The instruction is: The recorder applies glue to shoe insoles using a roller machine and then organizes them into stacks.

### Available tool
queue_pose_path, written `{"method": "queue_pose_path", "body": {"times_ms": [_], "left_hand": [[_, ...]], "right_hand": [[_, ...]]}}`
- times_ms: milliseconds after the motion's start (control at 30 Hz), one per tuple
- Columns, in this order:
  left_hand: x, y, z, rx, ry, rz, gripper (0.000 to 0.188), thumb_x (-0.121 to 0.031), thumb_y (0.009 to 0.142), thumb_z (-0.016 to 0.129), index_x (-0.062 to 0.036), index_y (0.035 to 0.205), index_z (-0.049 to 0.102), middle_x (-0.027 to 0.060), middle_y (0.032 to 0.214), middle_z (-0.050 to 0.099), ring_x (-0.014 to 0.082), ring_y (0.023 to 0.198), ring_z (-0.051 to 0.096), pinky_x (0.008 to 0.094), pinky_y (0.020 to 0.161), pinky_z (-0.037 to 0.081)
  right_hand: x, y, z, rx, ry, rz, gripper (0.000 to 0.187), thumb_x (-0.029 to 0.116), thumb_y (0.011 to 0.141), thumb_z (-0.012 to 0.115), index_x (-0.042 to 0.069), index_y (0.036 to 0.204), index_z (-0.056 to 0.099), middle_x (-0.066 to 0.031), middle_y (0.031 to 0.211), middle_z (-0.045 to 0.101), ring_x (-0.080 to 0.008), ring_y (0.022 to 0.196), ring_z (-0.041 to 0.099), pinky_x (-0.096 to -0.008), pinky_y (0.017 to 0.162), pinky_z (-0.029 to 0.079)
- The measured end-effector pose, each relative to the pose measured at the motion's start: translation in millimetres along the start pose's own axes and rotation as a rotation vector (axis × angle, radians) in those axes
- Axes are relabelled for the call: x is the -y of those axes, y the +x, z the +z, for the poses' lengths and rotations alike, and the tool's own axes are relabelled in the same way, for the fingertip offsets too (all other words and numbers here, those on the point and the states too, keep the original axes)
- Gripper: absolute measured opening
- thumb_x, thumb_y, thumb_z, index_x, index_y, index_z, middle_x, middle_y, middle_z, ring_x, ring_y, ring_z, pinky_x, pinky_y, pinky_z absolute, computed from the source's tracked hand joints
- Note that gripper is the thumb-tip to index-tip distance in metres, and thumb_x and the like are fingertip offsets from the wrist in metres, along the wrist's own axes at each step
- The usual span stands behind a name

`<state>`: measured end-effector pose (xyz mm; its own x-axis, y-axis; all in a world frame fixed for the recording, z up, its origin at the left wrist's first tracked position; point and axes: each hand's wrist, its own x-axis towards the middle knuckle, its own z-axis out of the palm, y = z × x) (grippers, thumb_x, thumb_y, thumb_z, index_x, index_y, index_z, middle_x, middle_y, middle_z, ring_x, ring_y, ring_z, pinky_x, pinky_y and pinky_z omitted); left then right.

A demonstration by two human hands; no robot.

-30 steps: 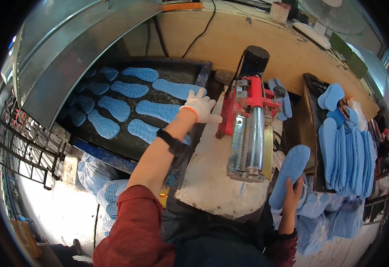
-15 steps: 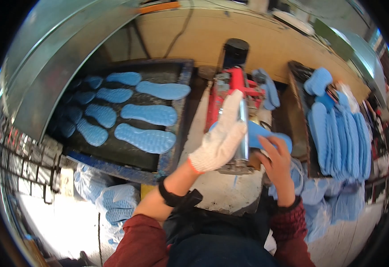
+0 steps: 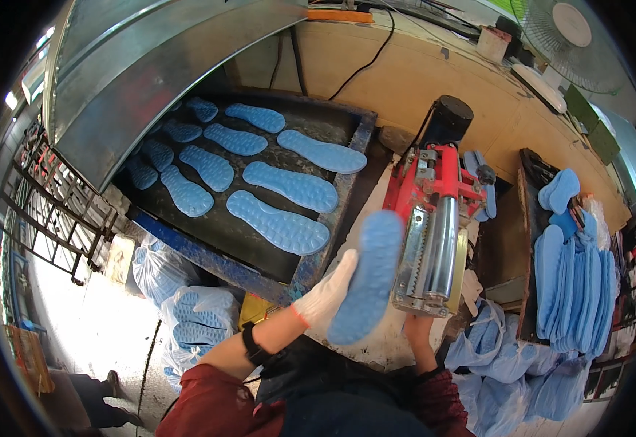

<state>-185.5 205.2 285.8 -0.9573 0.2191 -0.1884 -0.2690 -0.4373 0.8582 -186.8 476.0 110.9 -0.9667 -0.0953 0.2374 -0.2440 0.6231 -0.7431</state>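
My left hand (image 3: 326,293), in a white knit glove, grips a blue textured insole (image 3: 367,280) by its left edge. The insole is blurred and stands tilted just left of a red machine (image 3: 445,164) with a shiny steel roller (image 3: 444,244). My bare right hand (image 3: 420,331) is at the machine's front end, below the roller; its fingers are hidden under the metal. Farther left, several blue insoles (image 3: 278,222) lie in rows on a dark tray with a worn blue rim (image 3: 212,256).
A sheet-metal hood (image 3: 150,80) overhangs the tray's left part. Upright blue insoles (image 3: 569,291) are packed on a stand at the right. Bags of insoles (image 3: 201,317) sit below the tray, and more bags (image 3: 503,357) below the stand. A person's leg (image 3: 103,400) shows at lower left.
The view has shifted left. My left hand has come off the roller and now holds an insole left of the machine. My right hand has left the insole beside the roller and moved below the machine's front.
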Motion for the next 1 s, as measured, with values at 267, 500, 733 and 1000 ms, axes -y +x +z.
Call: {"method": "queue_pose_path", "body": {"times_ms": [267, 500, 733, 1000], "left_hand": [[-104, 53, -10, -0.217, -0.414, 0.157, 0.064, -0.053, 0.103, 0.03, -0.0019, 0.139, 0.046, 0.0119, 0.129, 0.057, 0.0261, 0.116, 0.056, 0.0393, 0.103, 0.045], [-156, 263, -87, -0.601, -0.362, 0.293, 0.092, -0.071, 0.092, 0.036, 0.0079, 0.137, 0.044, 0.0174, 0.128, 0.058, 0.027, 0.118, 0.055, 0.0383, 0.097, 0.047], [-159, 313, -138, -0.891, -0.392, 0.192, 0.088, -0.066, 0.092, 0.034, 0.0035, 0.146, 0.033, 0.0219, 0.149, 0.041, 0.0438, 0.133, 0.043, 0.047, 0.105, 0.04], [-128, 237, -72, -0.306, 1.654, 0.383, 0.098, -0.065, 0.069, 0.071, -0.0058, 0.14, 0.037, 0.0225, 0.142, 0.038, 0.042, 0.137, 0.028, 0.0562, 0.106, 0.032]], "right_hand": [[-5, -11, 10, -0.042, -0.29, -0.135, 0.043, 0.015, 0.086, 0.062, 0.004, 0.128, 0.058, -0.0259, 0.132, 0.054, -0.048, 0.121, 0.049, -0.0537, 0.104, 0.036], [5, -20, -2, 0.104, -0.426, 0.022, 0.05, 0.018, 0.081, 0.061, 0.007, 0.129, 0.058, -0.0223, 0.137, 0.051, -0.0465, 0.126, 0.045, -0.0588, 0.106, 0.032], [4, -17, 7, 0.119, -0.505, -0.077, 0.049, 0.019, 0.082, 0.061, 0.006, 0.129, 0.059, -0.0214, 0.136, 0.052, -0.0453, 0.125, 0.046, -0.0582, 0.104, 0.034], [-16, -25, 18, 0.033, -0.521, -0.213, 0.047, 0.02, 0.083, 0.061, 0.006, 0.128, 0.059, -0.0203, 0.131, 0.056, -0.044, 0.121, 0.05, -0.0573, 0.102, 0.037]]}}
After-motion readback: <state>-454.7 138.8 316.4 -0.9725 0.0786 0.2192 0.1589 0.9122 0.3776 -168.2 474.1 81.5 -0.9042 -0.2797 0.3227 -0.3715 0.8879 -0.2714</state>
